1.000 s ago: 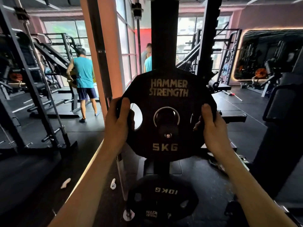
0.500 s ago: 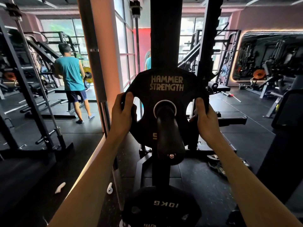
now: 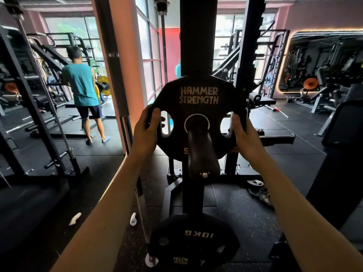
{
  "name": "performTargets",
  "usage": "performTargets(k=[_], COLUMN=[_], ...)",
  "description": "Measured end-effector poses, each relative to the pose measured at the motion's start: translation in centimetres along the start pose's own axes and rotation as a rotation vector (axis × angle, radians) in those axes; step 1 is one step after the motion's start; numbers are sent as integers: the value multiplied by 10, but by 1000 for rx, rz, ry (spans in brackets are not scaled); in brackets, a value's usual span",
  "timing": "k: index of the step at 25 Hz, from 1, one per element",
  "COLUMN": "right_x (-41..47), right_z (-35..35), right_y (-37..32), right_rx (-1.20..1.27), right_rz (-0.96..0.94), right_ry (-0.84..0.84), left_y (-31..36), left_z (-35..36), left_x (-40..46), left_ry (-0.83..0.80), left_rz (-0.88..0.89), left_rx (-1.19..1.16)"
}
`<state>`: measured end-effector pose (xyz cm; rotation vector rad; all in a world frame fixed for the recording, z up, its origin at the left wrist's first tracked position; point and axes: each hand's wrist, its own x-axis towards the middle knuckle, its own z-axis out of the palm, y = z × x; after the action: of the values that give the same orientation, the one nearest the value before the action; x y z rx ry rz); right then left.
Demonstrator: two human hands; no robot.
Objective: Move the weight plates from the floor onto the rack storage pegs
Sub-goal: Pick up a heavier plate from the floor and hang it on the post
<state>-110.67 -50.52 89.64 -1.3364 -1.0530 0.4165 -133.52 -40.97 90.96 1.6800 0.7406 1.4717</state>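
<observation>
A black 5 kg weight plate [image 3: 198, 89] marked HAMMER STRENGTH sits on a black storage peg [image 3: 202, 152], close against the rack upright [image 3: 197, 36]. The peg passes through its centre hole and sticks out toward me. My left hand [image 3: 146, 132] grips the plate's left edge through a handle slot. On the right edge, my right hand [image 3: 243, 138] holds it the same way. Below, a black 10 kg plate [image 3: 193, 240] hangs on a lower peg of the same rack.
Small plates [image 3: 259, 191] lie on the rubber floor right of the rack base. A chrome barbell [image 3: 137, 173] leans left of the rack. A person in a teal shirt [image 3: 81, 85] stands at the back left among other racks. Two white objects [image 3: 133, 218] lie on the floor.
The plate has slid along the peg toward the upright, so more of the peg shows in front. Both hands moved forward with it. The person at the back stepped left.
</observation>
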Motion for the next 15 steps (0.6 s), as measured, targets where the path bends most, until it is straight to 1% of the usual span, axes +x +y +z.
performTargets(k=[2,4,7,11,13,15], right_x=[-13,-34,-75,-142,-173,-206], right_z=[-5,-9,-17,-27,-30,-33], right_y=[1,1,3,28,44,62], right_rx=[-20,-58,-4,59,48,37], right_rz=[-54,-122,-165,-80,-1,77], right_ry=[7,74,117,76,47,35], left_y=[4,11,20,15,2,-14], left_z=[-9,-16,-24,-31,-34,-35], left_x=[-11,-34,-78,-144,-177,-214], left_ry=[7,25,46,113,130,99], left_rz=[-7,-9,-6,-46,-111,-201], left_rx=[80,84,99,98,75,93])
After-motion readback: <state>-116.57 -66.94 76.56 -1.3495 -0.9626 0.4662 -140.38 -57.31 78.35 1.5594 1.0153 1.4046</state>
